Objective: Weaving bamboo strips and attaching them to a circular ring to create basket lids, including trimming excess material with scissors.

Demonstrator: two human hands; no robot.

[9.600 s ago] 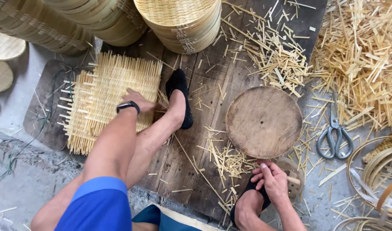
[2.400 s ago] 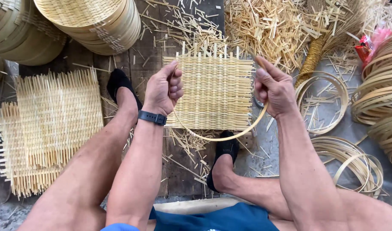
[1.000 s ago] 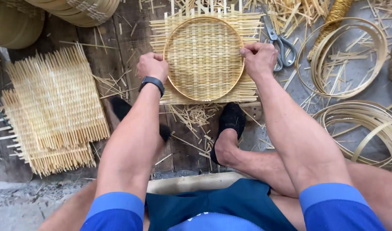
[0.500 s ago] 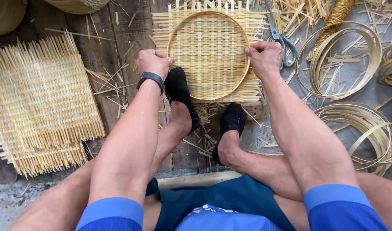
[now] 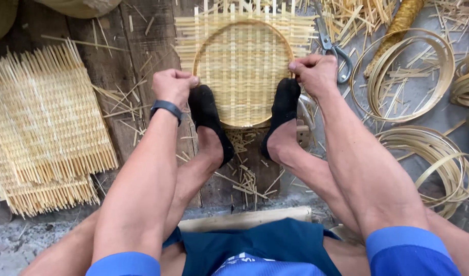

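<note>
A square woven bamboo mat [image 5: 244, 36] lies on the dark wooden board, with a round bamboo hoop [image 5: 243, 124] pressed onto it. My left hand [image 5: 174, 86] grips the hoop's left edge, fingers closed. My right hand [image 5: 314, 72] grips the hoop's right edge the same way. Both my feet, in black socks, rest on the hoop's near rim: the left foot [image 5: 209, 120] and the right foot [image 5: 281, 115].
A stack of woven mats [image 5: 45, 128] lies at the left. Scissors [image 5: 331, 46] lie just right of the mat. Bamboo hoops [image 5: 403, 76] and coiled strips [image 5: 439, 163] lie at the right. Loose bamboo slivers are scattered on the board.
Both feet have moved up onto the hoop's near rim. My hands keep their grip on the hoop's sides. The view has drawn slightly closer.
</note>
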